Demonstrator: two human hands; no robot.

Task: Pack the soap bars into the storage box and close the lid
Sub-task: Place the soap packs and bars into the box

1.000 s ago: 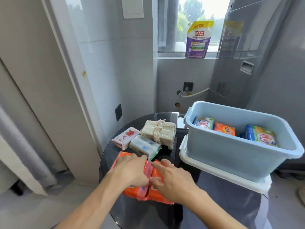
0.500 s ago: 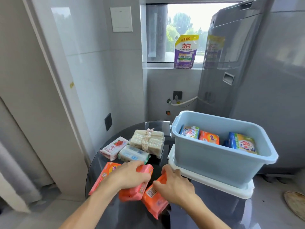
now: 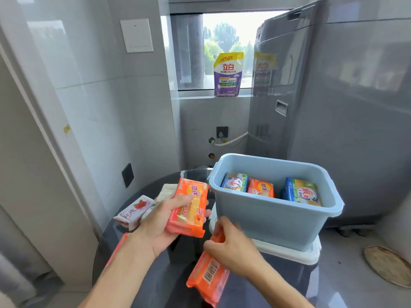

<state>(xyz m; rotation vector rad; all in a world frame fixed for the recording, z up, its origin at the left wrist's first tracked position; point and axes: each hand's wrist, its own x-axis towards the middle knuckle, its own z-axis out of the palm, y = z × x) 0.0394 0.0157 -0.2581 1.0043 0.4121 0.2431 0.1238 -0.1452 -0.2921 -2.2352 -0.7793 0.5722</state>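
**Packing partly done, lid not yet on**

On the dark desk (image 3: 178, 274) a rose-wrapped bar (image 3: 135, 208) is left unpacked. An orange soap pack (image 3: 189, 207) is gripped by the left hand (image 3: 160, 227); a second orange pack (image 3: 209, 276) is pinched by the right hand (image 3: 231, 247). Three packs are seen inside the blue storage box (image 3: 266, 221), with room left between them. The white lid (image 3: 289, 252) is lying beneath it.

Glossy-wrapped soap bar (image 3: 189, 207), smooth plastic box (image 3: 266, 218).

A purple detergent pouch (image 3: 227, 74) stood on the windowsill (image 3: 200, 94); a grey appliance (image 3: 333, 107), perhaps a washing machine, rose beside it.
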